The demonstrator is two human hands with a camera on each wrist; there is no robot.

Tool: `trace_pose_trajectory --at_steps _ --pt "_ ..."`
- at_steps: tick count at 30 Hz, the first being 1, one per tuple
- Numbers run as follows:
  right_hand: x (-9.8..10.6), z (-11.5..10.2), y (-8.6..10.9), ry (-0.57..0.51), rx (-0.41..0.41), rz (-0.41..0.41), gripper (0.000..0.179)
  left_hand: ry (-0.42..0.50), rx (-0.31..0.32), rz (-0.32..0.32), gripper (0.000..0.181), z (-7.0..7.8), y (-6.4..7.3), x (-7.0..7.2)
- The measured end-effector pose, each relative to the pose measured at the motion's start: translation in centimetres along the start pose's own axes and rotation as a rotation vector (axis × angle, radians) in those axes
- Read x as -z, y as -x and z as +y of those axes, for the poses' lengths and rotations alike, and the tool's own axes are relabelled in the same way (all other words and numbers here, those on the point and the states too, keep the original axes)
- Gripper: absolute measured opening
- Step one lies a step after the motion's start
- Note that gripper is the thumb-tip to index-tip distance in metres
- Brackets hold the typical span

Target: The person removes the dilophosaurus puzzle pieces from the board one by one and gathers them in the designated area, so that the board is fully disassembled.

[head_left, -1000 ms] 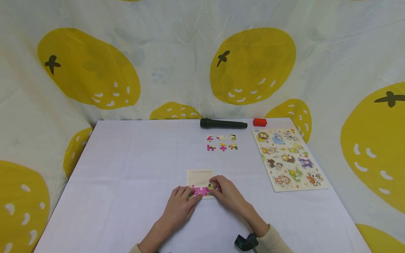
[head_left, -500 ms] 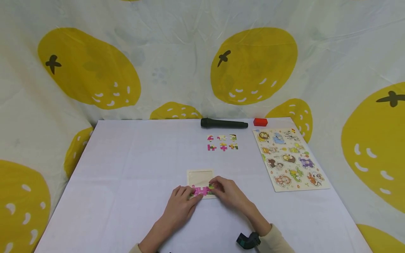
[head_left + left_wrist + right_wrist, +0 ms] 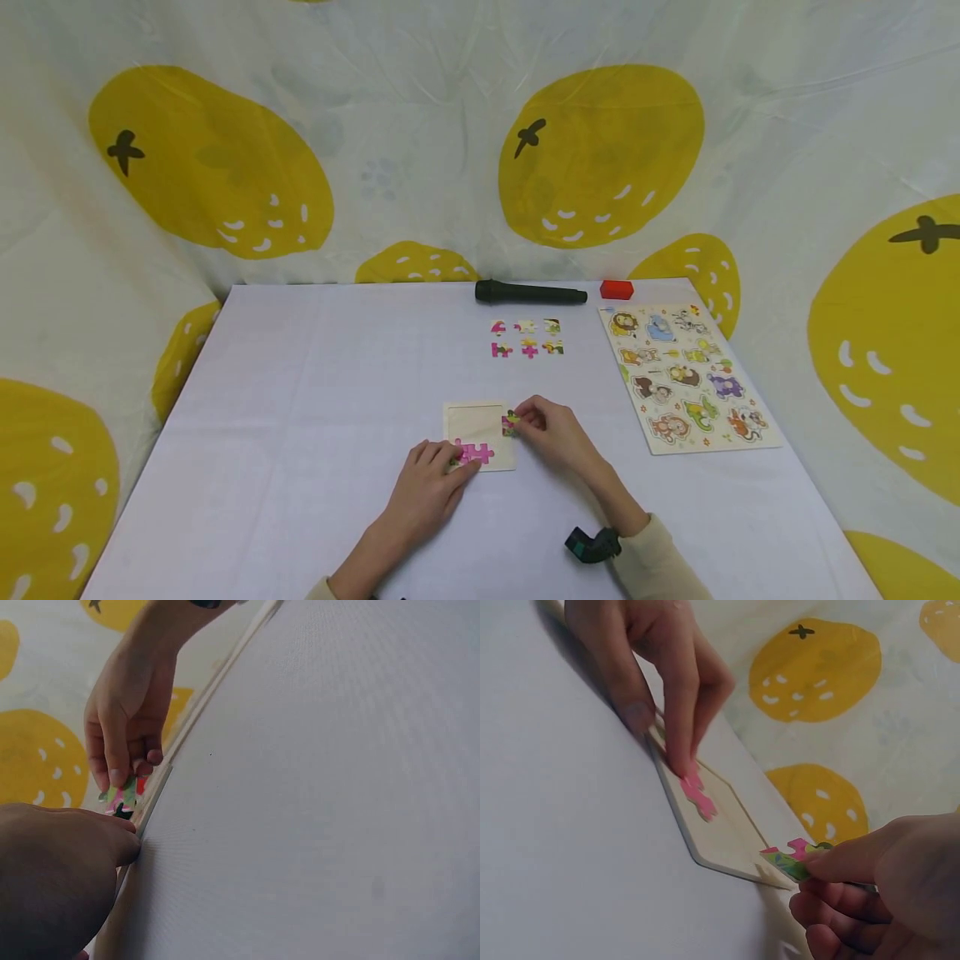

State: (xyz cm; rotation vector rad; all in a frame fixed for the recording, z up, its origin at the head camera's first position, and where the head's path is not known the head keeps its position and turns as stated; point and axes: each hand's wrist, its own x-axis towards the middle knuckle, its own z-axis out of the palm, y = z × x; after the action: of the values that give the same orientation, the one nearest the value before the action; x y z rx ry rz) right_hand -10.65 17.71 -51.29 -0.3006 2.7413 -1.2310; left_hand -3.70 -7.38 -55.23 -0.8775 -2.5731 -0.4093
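In the head view a small wooden puzzle tray (image 3: 480,422) lies on the white table. Joined pink puzzle pieces (image 3: 478,452) sit along its near side, partly under my left hand (image 3: 429,483). That hand rests on the tray's near left corner, its fingertips on the pieces and its thumb at the near edge. My right hand (image 3: 553,429) pinches a green and pink puzzle piece (image 3: 786,864) between thumb and fingers, by the tray's right rim. The right wrist view shows this piece tilted and apart from the pink ones.
Several loose puzzle pieces (image 3: 529,348) lie in two rows beyond the tray. Behind them are a black microphone (image 3: 531,293) and a red block (image 3: 617,290). An animal puzzle board (image 3: 686,379) lies at the right. A patterned curtain (image 3: 420,125) hangs behind the table.
My right hand has lifted the green and pink piece from the tray's near right corner and moved it away from me to the right rim. The left hand has stayed in place.
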Motion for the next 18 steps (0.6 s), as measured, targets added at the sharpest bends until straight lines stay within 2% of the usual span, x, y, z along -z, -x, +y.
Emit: trace_pose_trajectory --at_steps 6,18 --pt "1.3 0.6 -1.3 0.002 -0.020 0.046 0.015 0.006 0.000 0.006 0.030 0.0 0.0 -0.2" --pt "3.4 3.2 -3.8 -0.032 -0.120 0.110 0.022 0.005 -0.005 0.015 0.030 0.0 0.1 0.0"
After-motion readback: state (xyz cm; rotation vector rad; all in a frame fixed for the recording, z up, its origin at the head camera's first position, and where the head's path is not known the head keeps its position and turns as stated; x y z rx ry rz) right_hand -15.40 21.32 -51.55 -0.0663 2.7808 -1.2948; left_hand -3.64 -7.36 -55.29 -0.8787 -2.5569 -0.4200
